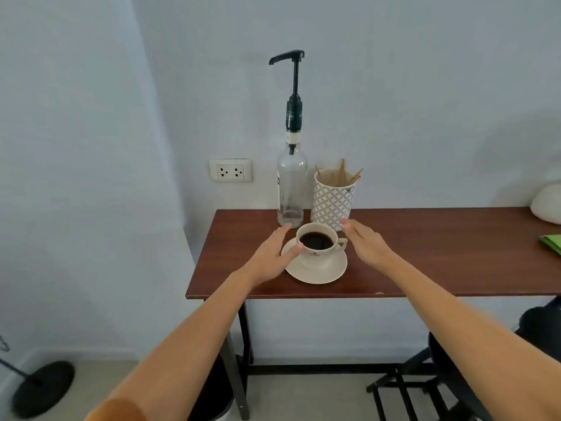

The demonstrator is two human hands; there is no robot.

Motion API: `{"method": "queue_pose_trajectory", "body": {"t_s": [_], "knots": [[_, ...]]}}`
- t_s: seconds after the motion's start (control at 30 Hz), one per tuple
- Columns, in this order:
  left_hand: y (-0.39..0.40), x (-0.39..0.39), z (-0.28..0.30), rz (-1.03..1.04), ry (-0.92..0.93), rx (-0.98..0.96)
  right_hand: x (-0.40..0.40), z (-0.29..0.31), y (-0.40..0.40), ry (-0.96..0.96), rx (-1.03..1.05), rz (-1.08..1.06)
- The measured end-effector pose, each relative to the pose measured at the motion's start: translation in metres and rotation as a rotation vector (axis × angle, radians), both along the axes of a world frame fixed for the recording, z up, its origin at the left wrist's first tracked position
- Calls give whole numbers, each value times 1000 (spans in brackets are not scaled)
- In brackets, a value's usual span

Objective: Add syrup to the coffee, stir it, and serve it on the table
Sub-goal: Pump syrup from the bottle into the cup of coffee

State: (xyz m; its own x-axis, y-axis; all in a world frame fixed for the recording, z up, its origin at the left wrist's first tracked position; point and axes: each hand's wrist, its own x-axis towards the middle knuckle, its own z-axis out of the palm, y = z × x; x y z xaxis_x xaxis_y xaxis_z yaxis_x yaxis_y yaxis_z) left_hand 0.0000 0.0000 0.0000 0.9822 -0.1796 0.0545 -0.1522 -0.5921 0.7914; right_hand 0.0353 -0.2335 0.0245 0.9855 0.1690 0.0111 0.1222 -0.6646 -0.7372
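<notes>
Coffee (pixel 315 240) fills a white cup (pixel 315 253) on a saucer (pixel 321 273), near the left end of the brown table (pixel 440 253). The left hand (pixel 270 253) is open, thumb touching the cup. The right hand (pixel 365 243) is open just beside it. Behind stand a syrup bottle (pixel 290 183) and a stick holder (pixel 332 197).

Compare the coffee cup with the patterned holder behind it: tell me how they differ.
The coffee cup is plain white with a handle and sits on a saucer; the patterned holder has a grey lattice print, no visible handle, and stands directly on the table. The cup holds dark coffee; the holder holds wooden stir sticks. The holder is taller. Both stand upright.
</notes>
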Motion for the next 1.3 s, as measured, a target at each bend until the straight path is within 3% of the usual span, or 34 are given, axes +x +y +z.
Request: {"method": "queue_pose_trajectory", "body": {"t_s": [0.13,0.23,0.4,0.6,0.9,1.3], "knots": [[-14,-4,-15,-38,-25,-96,7,-17,5,50,143,26],[-24,0,-23,19,-29,-131,15,-31,5,136,363,42],[-47,9,-30,141,-94,-173,21,-40,0,213,519,153],[-65,15,-34,290,-229,-175,29,-40,-8,221,493,258],[-58,17,-18,328,-358,-318,36,-3,-3,198,453,374],[-2,38,80,370,-442,-250,53,97,50,92,454,482]]}}
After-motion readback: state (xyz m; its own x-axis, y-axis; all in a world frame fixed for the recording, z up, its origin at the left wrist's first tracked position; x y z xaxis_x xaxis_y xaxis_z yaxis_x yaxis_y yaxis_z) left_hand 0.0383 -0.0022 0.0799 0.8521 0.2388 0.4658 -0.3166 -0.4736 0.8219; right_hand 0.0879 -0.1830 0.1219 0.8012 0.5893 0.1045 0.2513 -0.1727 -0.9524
